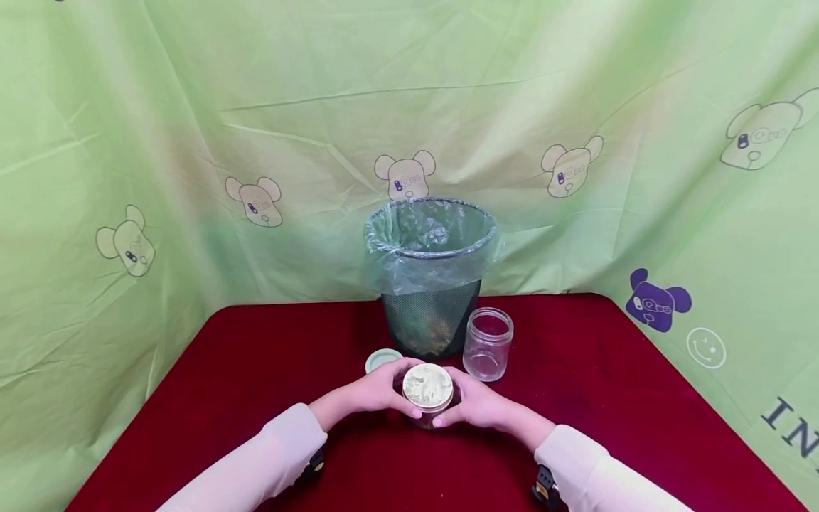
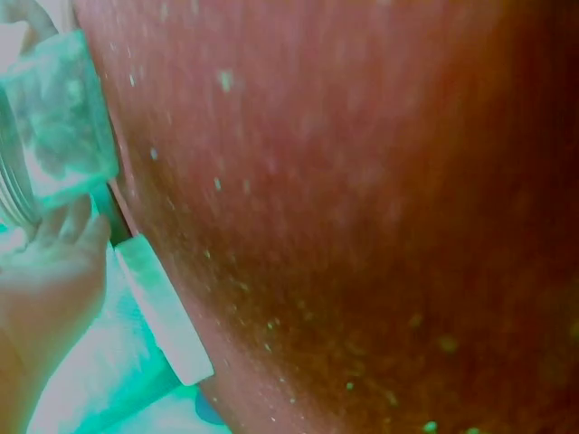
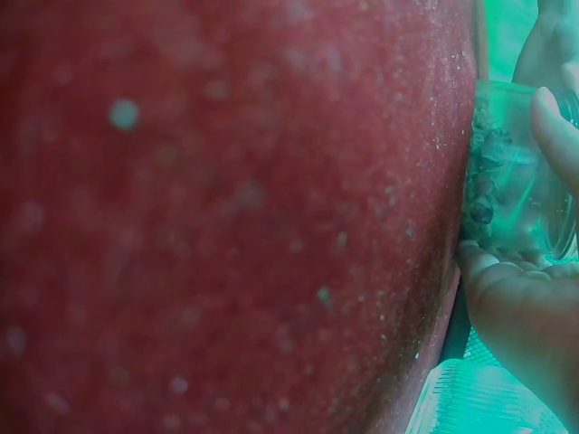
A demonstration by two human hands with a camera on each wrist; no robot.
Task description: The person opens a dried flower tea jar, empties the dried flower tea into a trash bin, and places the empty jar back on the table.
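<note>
A glass jar (image 3: 507, 172) with dark bits inside stands on the red cloth near the middle of the table. Its round top (image 1: 427, 385) looks pale gold and mottled in the head view. My left hand (image 1: 377, 391) curls round the jar's left side, thumb at the front. From the other side my right hand (image 1: 480, 405) grips it, thumb also forward. Just behind the left hand lies a pale green lid (image 1: 384, 358), partly hidden by that hand. A second glass jar (image 1: 488, 348), uncovered and see-through, stands behind the right hand.
A dark mesh bin (image 1: 429, 313) lined with a clear plastic bag (image 1: 422, 274) stands at the table's back, close behind the jars. The red cloth (image 1: 275, 363) covers the table. Green printed fabric (image 1: 320, 121) hangs behind and along both sides.
</note>
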